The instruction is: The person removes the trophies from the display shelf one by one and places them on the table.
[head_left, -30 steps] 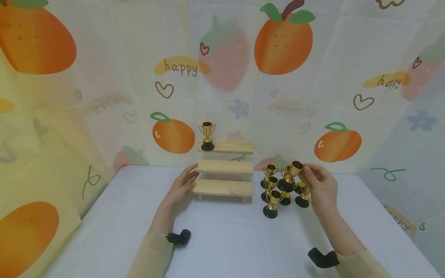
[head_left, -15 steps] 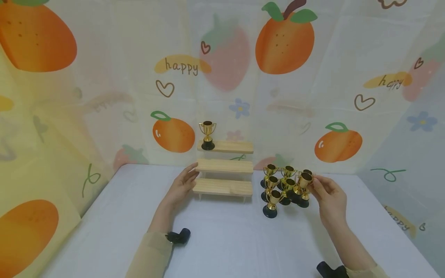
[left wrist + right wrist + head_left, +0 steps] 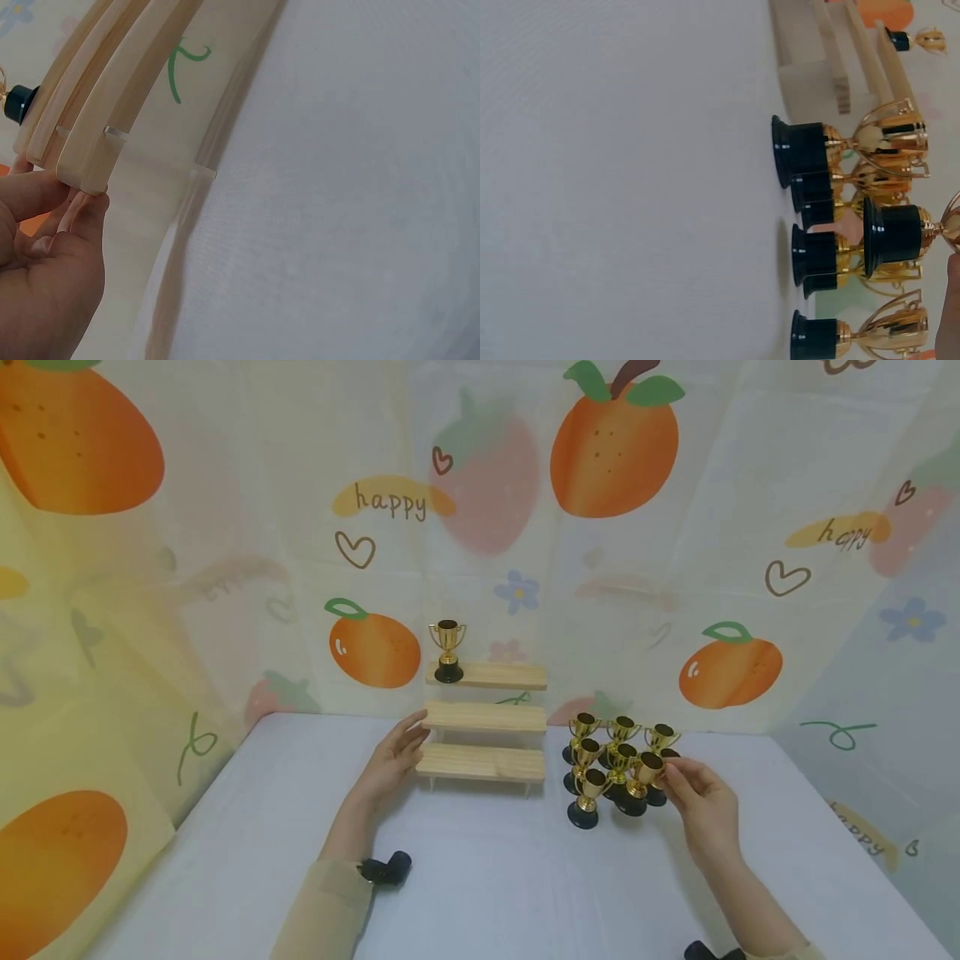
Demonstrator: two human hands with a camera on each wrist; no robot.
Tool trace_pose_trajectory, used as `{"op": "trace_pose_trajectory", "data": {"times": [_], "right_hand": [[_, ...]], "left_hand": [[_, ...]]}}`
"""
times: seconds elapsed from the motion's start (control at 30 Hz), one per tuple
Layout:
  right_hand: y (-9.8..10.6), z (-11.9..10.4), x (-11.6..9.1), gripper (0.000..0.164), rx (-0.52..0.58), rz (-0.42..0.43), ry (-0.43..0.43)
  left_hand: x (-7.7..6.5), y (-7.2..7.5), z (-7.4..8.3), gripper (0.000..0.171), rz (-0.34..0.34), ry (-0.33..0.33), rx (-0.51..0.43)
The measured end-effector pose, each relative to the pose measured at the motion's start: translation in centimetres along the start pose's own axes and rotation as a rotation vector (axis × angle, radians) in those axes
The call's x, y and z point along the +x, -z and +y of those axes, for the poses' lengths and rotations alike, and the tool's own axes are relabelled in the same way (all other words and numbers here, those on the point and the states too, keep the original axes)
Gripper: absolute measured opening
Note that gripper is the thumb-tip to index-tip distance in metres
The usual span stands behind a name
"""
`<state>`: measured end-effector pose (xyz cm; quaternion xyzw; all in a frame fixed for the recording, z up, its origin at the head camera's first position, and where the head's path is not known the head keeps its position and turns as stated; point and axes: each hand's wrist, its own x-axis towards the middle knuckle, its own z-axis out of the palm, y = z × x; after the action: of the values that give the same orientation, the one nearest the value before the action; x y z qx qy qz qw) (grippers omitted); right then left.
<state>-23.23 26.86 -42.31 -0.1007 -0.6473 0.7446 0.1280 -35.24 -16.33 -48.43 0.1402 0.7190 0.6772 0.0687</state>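
Observation:
My right hand (image 3: 707,810) pinches a small gold trophy cup (image 3: 642,781) by its handle, at the right-hand group. In the right wrist view its black base (image 3: 894,236) hangs off the table, apart from the trophies behind. Several matching trophies (image 3: 590,785) stand upright there on black bases, some partly hidden. With curled fingers, my left hand (image 3: 390,767) holds the left end of a three-tier wooden display shelf (image 3: 483,764). The left wrist view shows fingertips against the boards' ends (image 3: 86,169). One trophy (image 3: 447,647) stands at the left of the top tier.
A white cloth (image 3: 480,877) covers the table. Behind it hangs a fruit-patterned backdrop (image 3: 480,585), close to the shelf's back. The shelf stands left of the trophy group, with a narrow gap between.
The held trophy has moved right, then slightly back left and down toward the front of the group, with my right hand. My left hand has stayed at the shelf.

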Motion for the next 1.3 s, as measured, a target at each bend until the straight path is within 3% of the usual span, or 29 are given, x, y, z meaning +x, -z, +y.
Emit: {"op": "trace_pose_trajectory", "data": {"times": [0.47,1.03,1.3], "right_hand": [[0.3,1.6,0.2,0.015,0.016,-0.071,-0.062],[0.5,2.7,0.1,0.025,-0.011,-0.097,-0.075],[0.7,2.8,0.1,0.022,-0.014,-0.099,-0.086]], "left_hand": [[0.0,0.1,0.0,0.063,-0.007,0.001,-0.002],[-0.1,0.0,0.2,0.063,0.004,0.007,-0.002],[-0.2,-0.2,0.4,0.063,0.006,0.006,0.0]]}}
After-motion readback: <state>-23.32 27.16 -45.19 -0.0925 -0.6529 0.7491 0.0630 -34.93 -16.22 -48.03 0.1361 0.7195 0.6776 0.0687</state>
